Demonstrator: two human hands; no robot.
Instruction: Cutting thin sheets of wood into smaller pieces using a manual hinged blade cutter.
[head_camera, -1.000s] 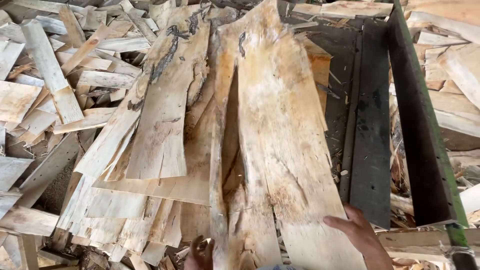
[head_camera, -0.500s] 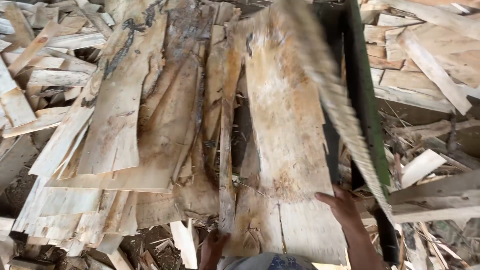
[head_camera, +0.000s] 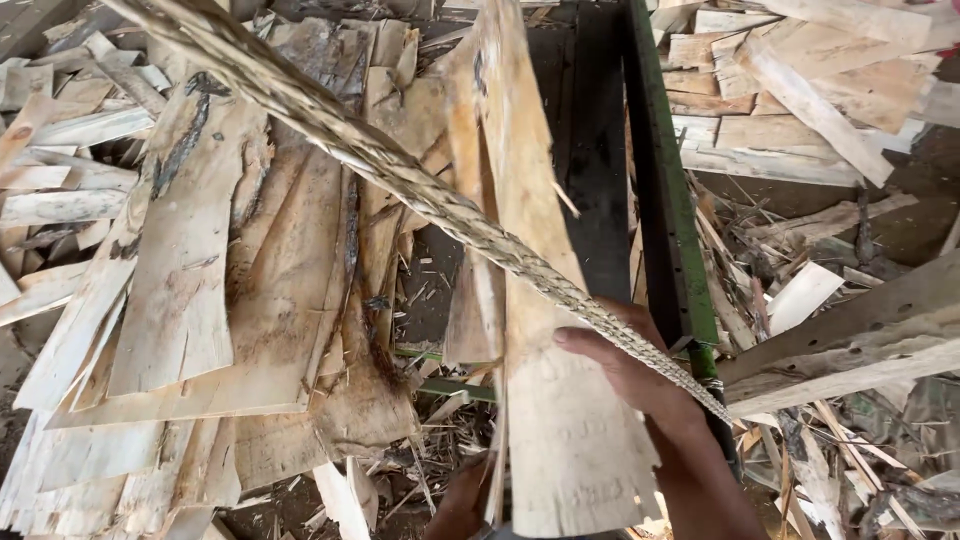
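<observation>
A long pale wood veneer sheet (head_camera: 540, 300) stands tilted on edge in the middle of the view. My right hand (head_camera: 625, 365) grips its right side near the lower end. My left hand (head_camera: 462, 505) shows only partly at the bottom edge, holding the sheet's lower left edge. A braided rope (head_camera: 400, 180) crosses diagonally in front of the sheet, from upper left down past my right hand.
A loose pile of veneer sheets (head_camera: 220, 290) lies to the left. A green metal rail (head_camera: 665, 200) runs beside a dark frame on the right. Scrap wood strips (head_camera: 800, 110) and splinters cover the ground at right. A pale plank (head_camera: 850, 340) juts in from the right.
The veneer sheet has been lifted from lying flat to standing on edge. The rope has swung leftward across the view. My right hand has moved up along the sheet.
</observation>
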